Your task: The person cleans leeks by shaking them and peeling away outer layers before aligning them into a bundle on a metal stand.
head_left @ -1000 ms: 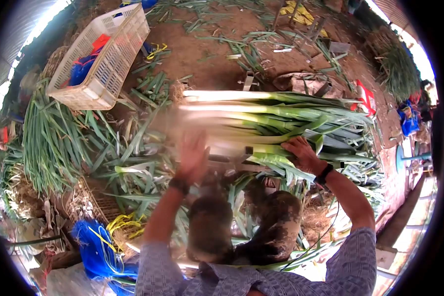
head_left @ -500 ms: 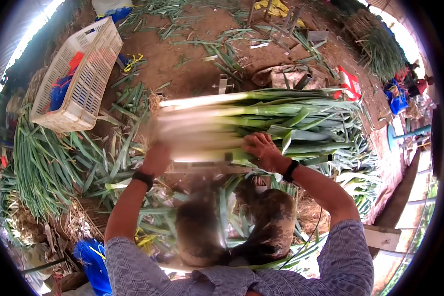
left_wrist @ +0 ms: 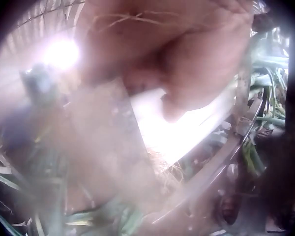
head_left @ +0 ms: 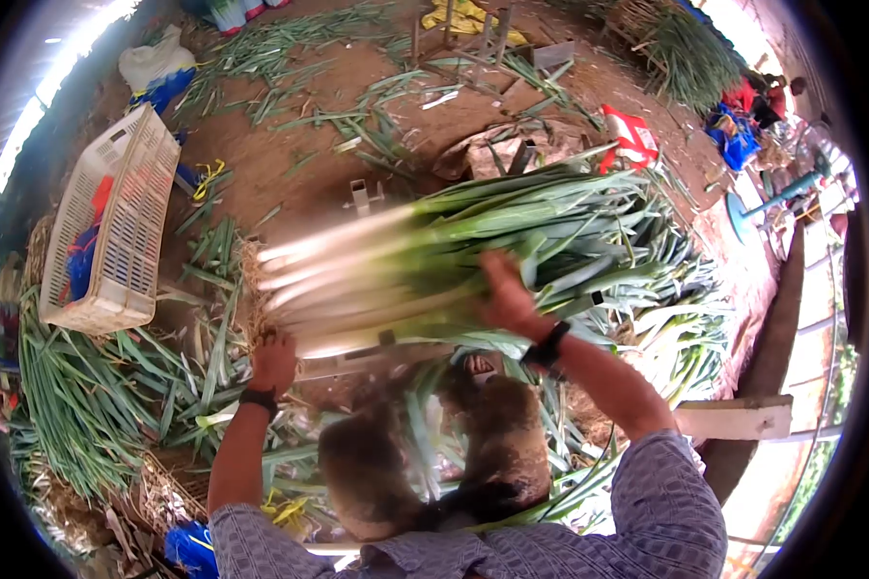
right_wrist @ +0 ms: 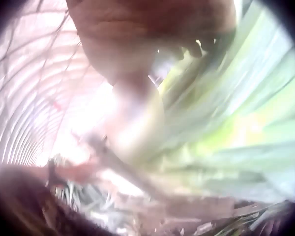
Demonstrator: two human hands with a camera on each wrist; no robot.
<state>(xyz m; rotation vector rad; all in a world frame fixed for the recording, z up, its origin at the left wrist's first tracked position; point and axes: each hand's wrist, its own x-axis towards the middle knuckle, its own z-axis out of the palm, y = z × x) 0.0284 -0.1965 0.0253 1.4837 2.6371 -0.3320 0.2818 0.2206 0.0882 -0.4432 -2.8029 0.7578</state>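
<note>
A thick row of leeks lies across a low rack in the head view, white stems to the left and green leaves to the right. At the near corner of their root ends is my left hand. In the left wrist view the left thumb lies against a white stem, and its other fingers are largely hidden. My right hand, blurred, rests on the green part of the bunch with fingers extended. Leaves fill the right side of the right wrist view.
A white plastic crate stands at the left, above a heap of leeks. Loose leaves litter the soil floor. A red-and-white bag lies beyond the leaf ends, and a white board end is near my right elbow.
My left hand has moved from over the white stems to the near corner of the root ends. My right hand stays on the green part; the bunch now slants in the turned head view.
</note>
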